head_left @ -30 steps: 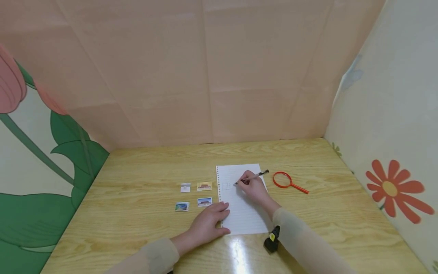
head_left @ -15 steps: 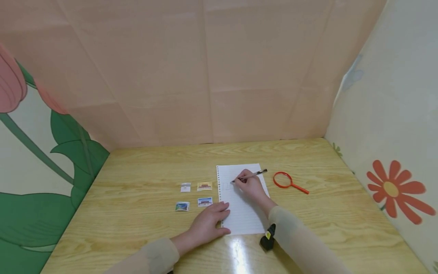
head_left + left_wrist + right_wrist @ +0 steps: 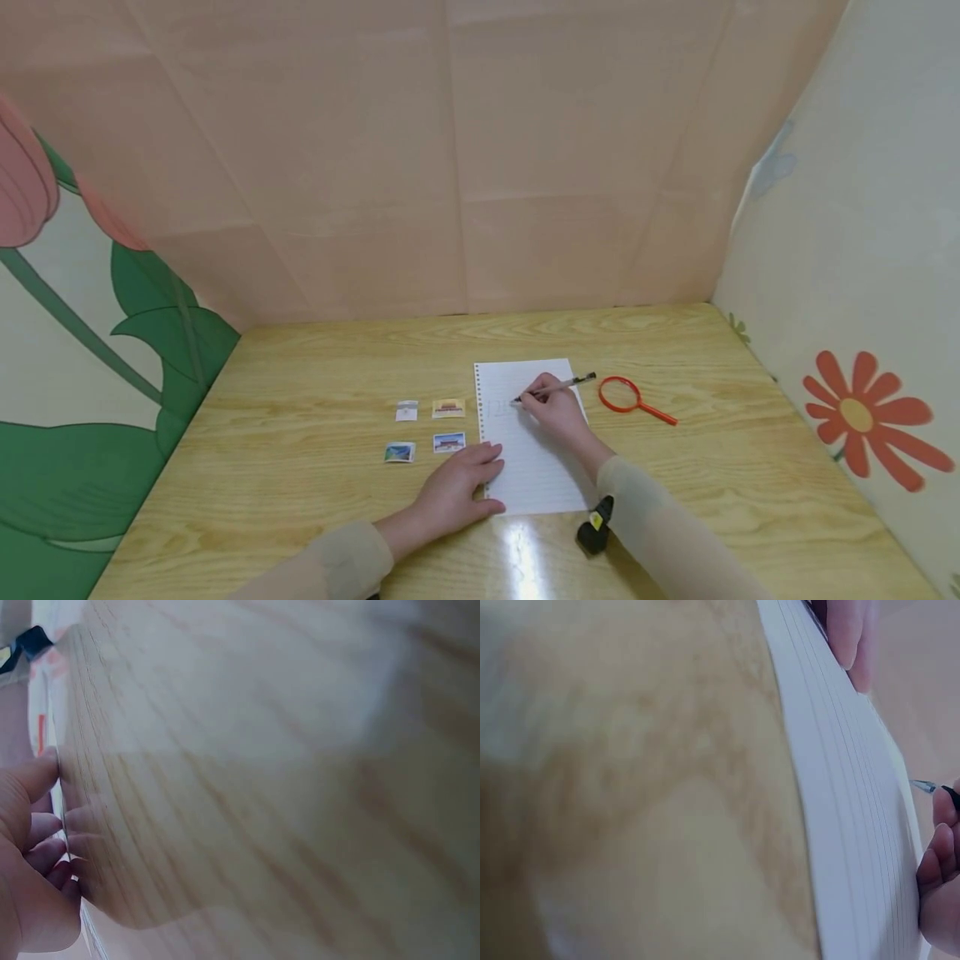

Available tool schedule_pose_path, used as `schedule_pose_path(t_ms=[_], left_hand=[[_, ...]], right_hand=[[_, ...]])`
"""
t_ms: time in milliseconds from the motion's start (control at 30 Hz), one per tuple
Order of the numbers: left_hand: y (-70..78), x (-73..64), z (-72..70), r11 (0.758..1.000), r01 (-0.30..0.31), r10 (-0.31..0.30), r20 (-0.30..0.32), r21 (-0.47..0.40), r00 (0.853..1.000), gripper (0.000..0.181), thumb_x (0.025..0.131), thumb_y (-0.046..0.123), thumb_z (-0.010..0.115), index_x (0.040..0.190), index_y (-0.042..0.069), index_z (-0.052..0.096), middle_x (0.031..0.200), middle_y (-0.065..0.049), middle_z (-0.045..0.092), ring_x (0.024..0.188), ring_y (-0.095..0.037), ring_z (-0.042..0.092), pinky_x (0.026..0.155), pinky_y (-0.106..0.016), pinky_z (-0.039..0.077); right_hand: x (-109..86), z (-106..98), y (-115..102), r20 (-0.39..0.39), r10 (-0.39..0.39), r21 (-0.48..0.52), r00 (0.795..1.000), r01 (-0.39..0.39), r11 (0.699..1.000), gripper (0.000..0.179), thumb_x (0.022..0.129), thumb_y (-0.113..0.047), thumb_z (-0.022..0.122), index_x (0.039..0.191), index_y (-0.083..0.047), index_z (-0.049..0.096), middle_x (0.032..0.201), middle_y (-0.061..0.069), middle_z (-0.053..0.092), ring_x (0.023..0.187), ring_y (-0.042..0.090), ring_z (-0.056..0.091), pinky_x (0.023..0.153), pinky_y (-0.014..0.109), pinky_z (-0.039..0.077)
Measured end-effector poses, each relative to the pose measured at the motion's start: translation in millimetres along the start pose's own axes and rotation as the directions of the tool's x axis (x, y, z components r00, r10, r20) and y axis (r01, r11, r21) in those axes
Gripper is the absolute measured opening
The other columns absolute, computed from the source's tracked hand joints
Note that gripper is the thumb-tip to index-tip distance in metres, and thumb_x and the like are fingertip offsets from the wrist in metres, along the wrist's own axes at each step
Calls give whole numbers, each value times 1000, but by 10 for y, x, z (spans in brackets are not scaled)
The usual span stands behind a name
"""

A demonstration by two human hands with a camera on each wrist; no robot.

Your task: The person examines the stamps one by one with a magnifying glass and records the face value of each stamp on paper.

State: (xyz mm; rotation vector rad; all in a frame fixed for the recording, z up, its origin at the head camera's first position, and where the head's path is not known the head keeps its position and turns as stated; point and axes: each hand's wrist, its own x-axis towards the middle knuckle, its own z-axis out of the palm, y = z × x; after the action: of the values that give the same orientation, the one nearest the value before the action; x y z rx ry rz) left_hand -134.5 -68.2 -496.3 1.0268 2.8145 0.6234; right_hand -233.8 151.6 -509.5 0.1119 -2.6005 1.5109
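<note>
A lined sheet of paper (image 3: pixel 536 475) with a punched left edge lies on the wooden table. My right hand (image 3: pixel 557 410) rests on it and grips a pen (image 3: pixel 573 381), whose tip is at faint marks near the sheet's upper left. In the right wrist view the pen's tip (image 3: pixel 924 785) shows beyond the curled fingers. My left hand (image 3: pixel 457 487) lies flat across the sheet's lower left edge, fingers relaxed. Its fingers (image 3: pixel 45 851) touch the surface in the left wrist view. Just beyond it are several small picture stamps, among them one with a blue border (image 3: pixel 449 442).
A red magnifying glass (image 3: pixel 619 394) lies right of the paper. Left of the sheet sit a yellow stamp (image 3: pixel 448 408), a pale stamp (image 3: pixel 407 410) and a green-blue stamp (image 3: pixel 399 452). A pink-covered wall (image 3: pixel 450 167) rises behind the table (image 3: pixel 300 383).
My right hand and the pen shifted slightly left, then back right, over the writing at the sheet's upper left. The left hand has stayed in place.
</note>
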Motion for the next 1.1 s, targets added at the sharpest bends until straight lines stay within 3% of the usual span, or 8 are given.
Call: schedule_pose_path(t_ms=[333, 800, 967, 1100], left_hand=[[-5, -13, 13, 1000, -16, 16, -14, -3, 1000, 62, 87, 41, 75, 136, 7, 59, 150, -6, 46, 138, -23, 41, 114, -39, 32], [4, -2, 2, 1000, -3, 3, -5, -20, 1000, 61, 87, 38, 76, 136, 6, 59, 150, -6, 46, 139, -22, 40, 115, -37, 30], [4, -8, 3, 1000, -9, 9, -7, -23, 1000, 61, 87, 38, 75, 136, 6, 59, 150, -6, 46, 139, -23, 40, 115, -39, 31], [5, -12, 0, 1000, -19, 18, -15, -23, 1000, 61, 87, 38, 75, 136, 6, 59, 149, -7, 47, 138, -24, 41, 114, -40, 32]], right_hand=[[1, -41, 2, -50, 29, 12, 998, -28, 1000, 9, 81, -1, 68, 82, -6, 60, 71, 2, 56, 65, 14, 50, 55, 20, 42], [7, -6, 3, -50, -49, -79, 998, 45, 996, 10, 82, -4, 68, 81, -8, 59, 74, 1, 57, 68, 14, 52, 60, 24, 44], [3, -40, 12, -74, -19, -72, 997, 13, 997, 9, 82, -2, 68, 82, -6, 59, 74, 2, 56, 68, 15, 51, 59, 23, 43], [-4, -41, -8, -40, 0, -41, 999, -1, 999, 9, 83, -3, 68, 82, -7, 60, 74, 2, 56, 68, 14, 51, 59, 22, 43]])
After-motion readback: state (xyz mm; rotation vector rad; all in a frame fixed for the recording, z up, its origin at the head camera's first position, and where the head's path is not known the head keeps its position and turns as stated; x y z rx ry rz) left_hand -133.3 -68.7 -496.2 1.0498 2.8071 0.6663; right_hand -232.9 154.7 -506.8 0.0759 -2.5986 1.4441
